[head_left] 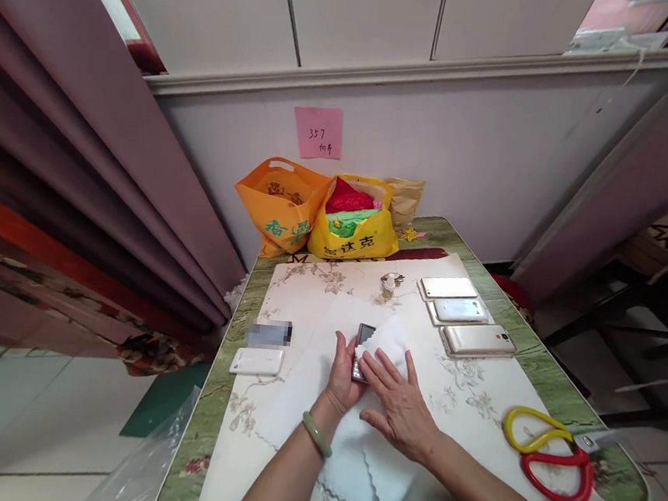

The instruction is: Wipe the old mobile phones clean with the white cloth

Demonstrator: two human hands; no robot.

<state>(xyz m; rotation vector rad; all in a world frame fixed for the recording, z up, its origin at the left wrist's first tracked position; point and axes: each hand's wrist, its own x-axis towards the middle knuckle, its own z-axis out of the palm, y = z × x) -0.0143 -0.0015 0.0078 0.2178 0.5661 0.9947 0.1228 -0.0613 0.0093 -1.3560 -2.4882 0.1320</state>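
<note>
Over the middle of the table (pixel 202 418), the left hand (pixel 347 372) cradles a keypad phone (pixel 365 334) (fingers beneath hidden); the right hand (pixel 399 404), fingers spread, presses white cloth (pixel 388 337) on it. Too hard a sideways push could slip it from that palm.

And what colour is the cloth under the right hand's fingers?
The cloth is plain white, seen best in the head view.

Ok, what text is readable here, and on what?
"357", pink note; handwriting below unclear.
"香遇", orange bag; second character uncertain, brown print unreadable.
"达克", yellow bag; preceding character unclear.
"M", strip below the bags; rest unclear.
Table phones and held phone: markings too small to read.
</note>
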